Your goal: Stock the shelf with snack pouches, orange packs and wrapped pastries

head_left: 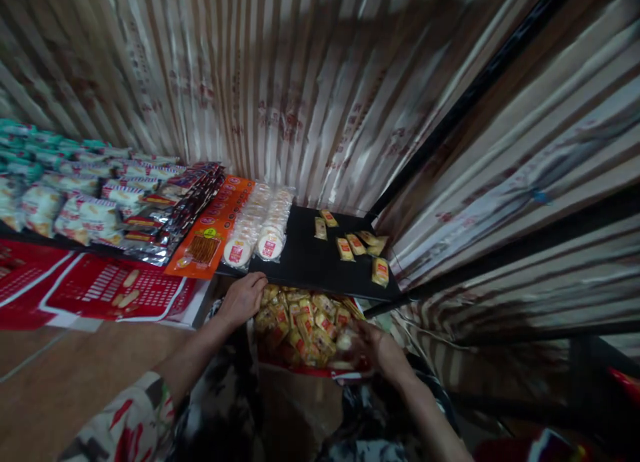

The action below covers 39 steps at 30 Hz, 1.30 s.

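A box full of small yellow snack packets with red labels sits below a black shelf. My left hand grips the box's upper left corner, fingers curled over its rim. Over the box's right side my right hand is blurred, reaching in among the packets; its fingers are not clear. Several of the same yellow packets lie scattered on the right part of the black shelf.
Rows of round white cracker packs, an orange snack bag, dark foil packs and white and green bags fill the shelf leftwards. Red cartons lie below. Striped plastic sheeting closes the back and right.
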Tool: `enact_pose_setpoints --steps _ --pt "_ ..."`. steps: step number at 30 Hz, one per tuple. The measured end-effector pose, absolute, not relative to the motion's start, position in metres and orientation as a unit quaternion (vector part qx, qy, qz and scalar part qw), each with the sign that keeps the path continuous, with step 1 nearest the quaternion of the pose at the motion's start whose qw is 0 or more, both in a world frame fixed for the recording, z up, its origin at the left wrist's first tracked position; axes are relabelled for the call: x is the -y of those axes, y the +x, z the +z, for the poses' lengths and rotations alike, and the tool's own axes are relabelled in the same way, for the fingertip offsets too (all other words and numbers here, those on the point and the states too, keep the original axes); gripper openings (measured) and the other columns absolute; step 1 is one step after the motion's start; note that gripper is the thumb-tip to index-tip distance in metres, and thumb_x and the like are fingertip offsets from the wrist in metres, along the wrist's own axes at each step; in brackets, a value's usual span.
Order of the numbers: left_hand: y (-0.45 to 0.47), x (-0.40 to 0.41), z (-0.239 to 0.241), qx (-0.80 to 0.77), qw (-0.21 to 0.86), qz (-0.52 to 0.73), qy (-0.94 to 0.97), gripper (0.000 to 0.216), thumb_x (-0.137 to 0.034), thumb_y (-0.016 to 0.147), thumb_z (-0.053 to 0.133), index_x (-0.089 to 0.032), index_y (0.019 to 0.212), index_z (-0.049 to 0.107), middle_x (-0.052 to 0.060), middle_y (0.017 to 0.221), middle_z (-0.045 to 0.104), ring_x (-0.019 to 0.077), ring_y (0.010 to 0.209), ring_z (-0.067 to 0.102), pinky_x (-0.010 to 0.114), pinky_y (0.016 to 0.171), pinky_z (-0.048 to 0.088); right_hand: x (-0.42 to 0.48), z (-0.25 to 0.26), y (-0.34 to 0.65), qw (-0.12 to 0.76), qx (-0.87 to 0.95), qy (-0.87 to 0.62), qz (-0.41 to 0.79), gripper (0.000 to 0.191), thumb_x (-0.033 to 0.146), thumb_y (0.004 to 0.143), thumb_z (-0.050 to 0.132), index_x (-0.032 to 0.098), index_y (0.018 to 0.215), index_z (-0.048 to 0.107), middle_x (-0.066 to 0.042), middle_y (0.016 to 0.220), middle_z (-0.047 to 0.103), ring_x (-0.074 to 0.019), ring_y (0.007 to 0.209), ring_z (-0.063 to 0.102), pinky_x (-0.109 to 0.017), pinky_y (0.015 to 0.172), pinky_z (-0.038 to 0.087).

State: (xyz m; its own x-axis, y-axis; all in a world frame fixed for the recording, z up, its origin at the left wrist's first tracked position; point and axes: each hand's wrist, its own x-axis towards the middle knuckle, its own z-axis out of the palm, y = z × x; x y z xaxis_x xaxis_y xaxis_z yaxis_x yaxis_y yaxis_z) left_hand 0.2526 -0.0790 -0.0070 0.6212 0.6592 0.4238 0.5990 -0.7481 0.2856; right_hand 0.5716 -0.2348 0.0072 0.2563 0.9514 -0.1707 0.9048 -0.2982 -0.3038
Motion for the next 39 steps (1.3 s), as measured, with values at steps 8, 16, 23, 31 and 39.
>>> enact_pose_setpoints --steps 8,16,23,31,39 --pt "0.273 0.098 0.006 -0.347 0.248 0.217 0.878 0.048 -0.041 0.085 0.048 -0.018 0.127 0.045 0.009 0.123 0.058 0.0206 0.109 0.056 0.033 0.093 0.045 0.174 0.058 0.513 0.270 0.615 -0.694 0.259 0.021 0.042 0.077 0.053 0.021 0.077 0.058 0.002 0.062 0.059 -0.0135 0.057 0.053 -0.023 0.055 0.037" --pt "0.267 0.084 0.008 -0.427 0.339 0.228 0.807 0.017 -0.029 0.084 0.045 -0.019 0.084 0.059 0.000 0.078 0.064 0.0151 0.074 0.059 0.024 0.068 0.043 0.116 0.068 0.460 0.324 0.654 -0.621 0.286 0.020 0.037 0.075 0.058 0.020 0.085 0.063 0.000 0.074 0.063 -0.0130 0.064 0.055 -0.022 0.058 0.040" --pt "0.264 0.066 0.003 -0.424 0.406 0.296 0.754 0.018 -0.028 0.085 0.040 -0.019 0.076 0.053 -0.002 0.068 0.060 0.0135 0.067 0.057 0.022 0.063 0.041 0.099 0.041 0.465 0.410 0.515 -0.659 0.365 0.041 0.044 0.066 0.063 0.022 0.100 0.059 0.001 0.084 0.060 -0.0073 0.045 0.043 -0.022 0.043 0.039" --pt "0.268 0.053 -0.005 -0.439 0.356 0.314 0.763 0.020 -0.030 0.088 0.040 -0.018 0.088 0.056 0.002 0.078 0.063 0.0152 0.073 0.059 0.024 0.068 0.043 0.077 0.034 0.457 0.483 0.446 -0.624 0.423 0.035 0.048 0.058 0.069 0.019 0.074 0.058 0.005 0.064 0.051 -0.0067 0.048 0.045 -0.021 0.048 0.038" --pt "0.272 0.050 -0.003 -0.450 0.319 0.301 0.778 0.024 -0.030 0.090 0.037 -0.018 0.092 0.058 0.004 0.081 0.066 0.0163 0.075 0.061 0.026 0.070 0.046 0.065 0.031 0.450 0.505 0.376 -0.636 0.446 0.044 0.052 0.052 0.072 0.019 0.079 0.058 0.004 0.064 0.056 -0.0097 0.050 0.053 -0.019 0.041 0.035"
